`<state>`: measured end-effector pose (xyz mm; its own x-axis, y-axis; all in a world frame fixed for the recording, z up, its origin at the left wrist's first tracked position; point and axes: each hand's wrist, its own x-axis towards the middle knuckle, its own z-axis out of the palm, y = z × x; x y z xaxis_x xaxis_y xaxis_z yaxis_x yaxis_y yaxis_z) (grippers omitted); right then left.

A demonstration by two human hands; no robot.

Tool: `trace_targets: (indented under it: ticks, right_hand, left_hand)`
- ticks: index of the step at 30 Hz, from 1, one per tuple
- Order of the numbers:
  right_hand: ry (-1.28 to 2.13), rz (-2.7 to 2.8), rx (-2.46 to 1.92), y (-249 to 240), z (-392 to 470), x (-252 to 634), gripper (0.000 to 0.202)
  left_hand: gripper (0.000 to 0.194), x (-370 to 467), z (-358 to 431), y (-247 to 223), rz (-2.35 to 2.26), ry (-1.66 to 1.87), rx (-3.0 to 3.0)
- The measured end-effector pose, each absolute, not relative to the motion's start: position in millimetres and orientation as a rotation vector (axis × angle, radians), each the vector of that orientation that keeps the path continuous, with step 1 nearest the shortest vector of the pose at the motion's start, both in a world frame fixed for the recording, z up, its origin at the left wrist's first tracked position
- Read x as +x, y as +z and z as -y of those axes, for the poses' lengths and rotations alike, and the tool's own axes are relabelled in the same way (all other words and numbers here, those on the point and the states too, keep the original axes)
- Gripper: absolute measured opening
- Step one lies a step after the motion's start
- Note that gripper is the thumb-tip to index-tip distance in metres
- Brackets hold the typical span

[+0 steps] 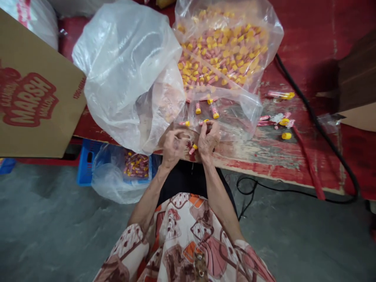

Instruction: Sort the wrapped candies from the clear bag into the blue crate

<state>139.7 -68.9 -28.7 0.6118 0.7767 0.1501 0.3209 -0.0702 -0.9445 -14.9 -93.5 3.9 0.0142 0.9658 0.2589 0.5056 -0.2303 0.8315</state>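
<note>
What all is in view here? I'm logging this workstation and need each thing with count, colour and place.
open bag of tubes: one, clear, with many pink yellow-capped tubes, table centre.
empty bag: one, clear and puffed up, left of it.
loose tubes: a few, pink and yellow, on the table at right.
table: one, worn red.
cardboard box: one, brown with red print, far left.
crate: one, blue, on the floor under the table edge, with a bag of tubes in it.
cable: one, black, across the table's right side.
left hand: at the table edge, fingers curled, what it holds unclear.
right hand: beside it, grip on a small tube between both hands.
</note>
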Motion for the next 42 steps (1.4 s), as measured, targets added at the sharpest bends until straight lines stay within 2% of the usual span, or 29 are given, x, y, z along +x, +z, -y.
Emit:
trace_targets:
  ticks: [3,6,12,20,25,32,36,42]
  right_hand:
    - [0.498,0.914,-1.641,-28,69,140,0.024]
    - [0.395,0.811,-1.625,-26,74,148,0.033]
    - [0.207,0.803,-1.695,-24,87,184,0.041]
    - [0.156,0.817,-1.669,-16,94,185,0.042]
    - [0.376,0.966,-1.711,-11,97,183,0.044]
    - [0.3,0.905,-1.682,-8,102,173,0.046]
    - [0.516,1.064,-1.693,-9,101,168,0.046]
    - [0.541,0.777,-1.482,-4,92,160,0.045]
  left_hand:
    - [0.031,-12,116,-7,-1.352,0.84,2.096]
    - [0.021,-4,107,-11,-1.288,0.842,2.145]
    - [0.022,34,46,-3,-1.207,1.17,2.005]
    - [0.015,41,50,-25,-1.192,1.195,1.972]
    - [0.013,30,57,-29,-1.221,1.073,2.082]
    - [0.037,32,64,-18,-1.443,1.259,1.901]
    - [0.045,26,66,-12,-1.381,1.471,1.414]
    - [0.061,22,60,-13,-1.247,1.496,0.803]
